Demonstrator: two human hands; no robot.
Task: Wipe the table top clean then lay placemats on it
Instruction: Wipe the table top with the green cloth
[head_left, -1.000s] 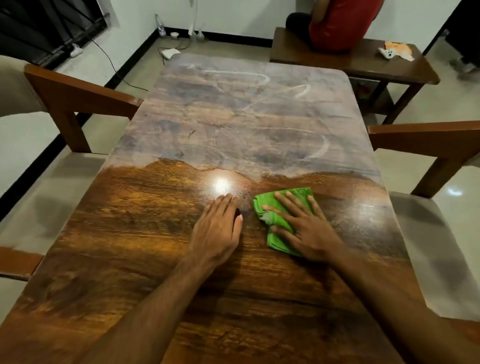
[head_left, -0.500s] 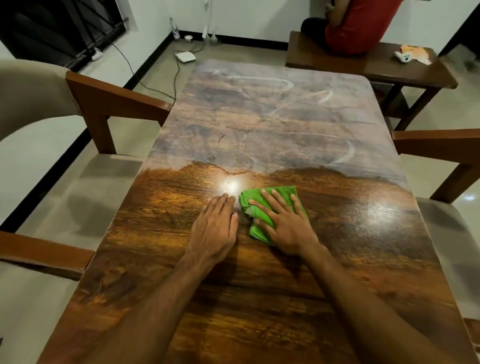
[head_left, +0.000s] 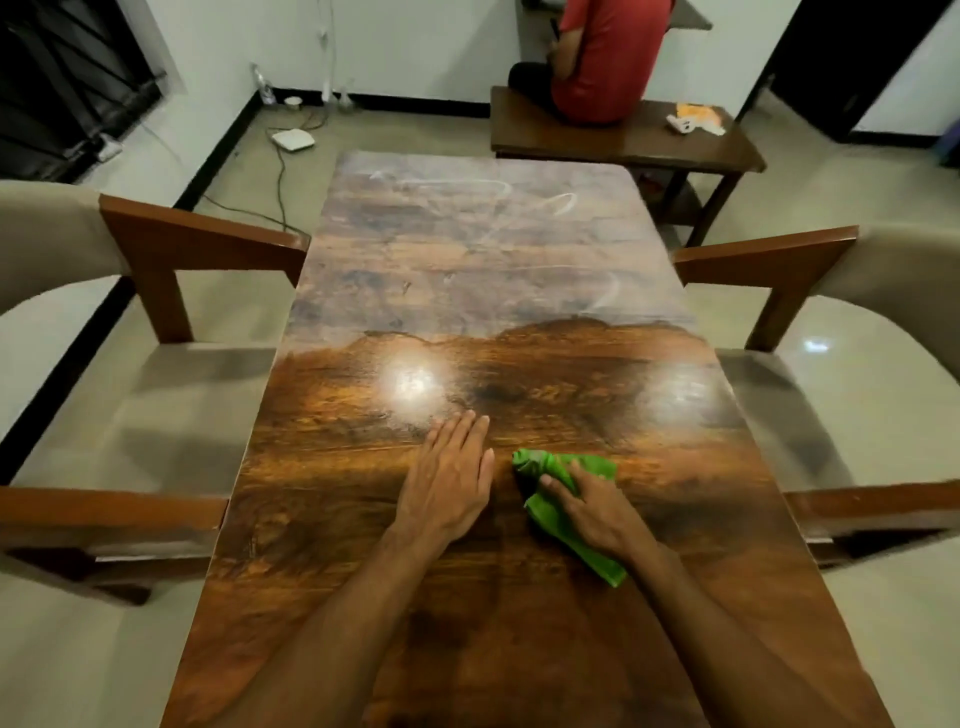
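The long wooden table top shines dark and glossy in its near half. Its far half looks dull grey with pale smear lines. A bunched green cloth lies on the glossy part, right of centre. My right hand presses down on the cloth, thumb and fingers lying over it. My left hand rests flat on the bare wood just left of the cloth, fingers straight and together. No placemat is in view.
Cushioned chairs with wooden arms stand at the left and right sides of the table. Beyond the far end a person in red sits on a wooden bench. Cables and a white box lie on the floor.
My right hand has dragged the green cloth back toward me, bunching it. The left hand has stayed flat on the wood. The camera has tilted up, showing more of the room.
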